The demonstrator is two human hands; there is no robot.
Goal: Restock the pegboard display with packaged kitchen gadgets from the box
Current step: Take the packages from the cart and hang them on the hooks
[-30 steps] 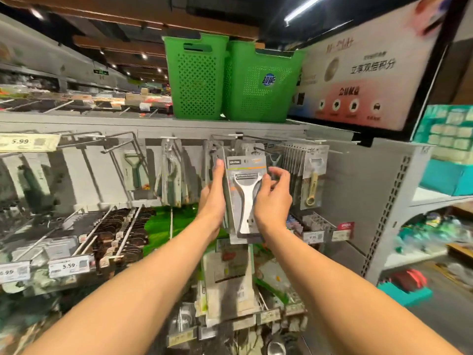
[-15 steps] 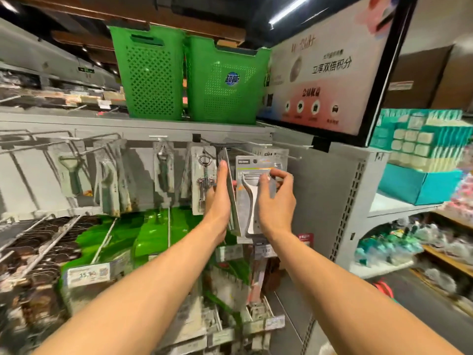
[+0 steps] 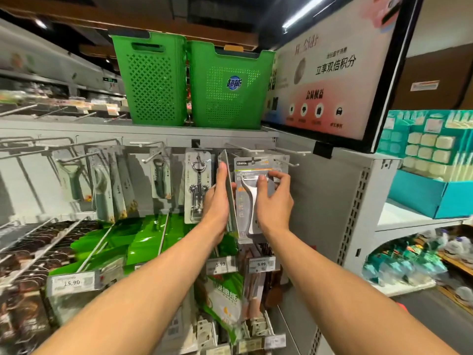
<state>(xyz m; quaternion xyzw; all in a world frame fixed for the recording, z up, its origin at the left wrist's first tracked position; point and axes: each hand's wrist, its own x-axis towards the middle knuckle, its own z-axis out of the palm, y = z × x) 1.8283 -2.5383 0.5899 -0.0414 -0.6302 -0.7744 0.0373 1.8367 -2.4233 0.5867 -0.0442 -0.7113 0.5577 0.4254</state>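
Nearest, below the two raised forearms, price tags (image 3: 220,264) front the lower rows. Above them, the left hand (image 3: 217,201) holds an edge-on pack (image 3: 228,190) between flat fingers (image 3: 222,172) and thumb, while the right hand (image 3: 273,201), just beside it, has its fingers curled on the upper part of the peeler pack (image 3: 245,213). That pack's top is up at the white peg hooks (image 3: 286,161) of the pegboard (image 3: 314,196), though whether it is threaded on I cannot tell. A corkscrew pack (image 3: 198,185) hangs to the left, and green baskets (image 3: 151,78) stand on the shelf above.
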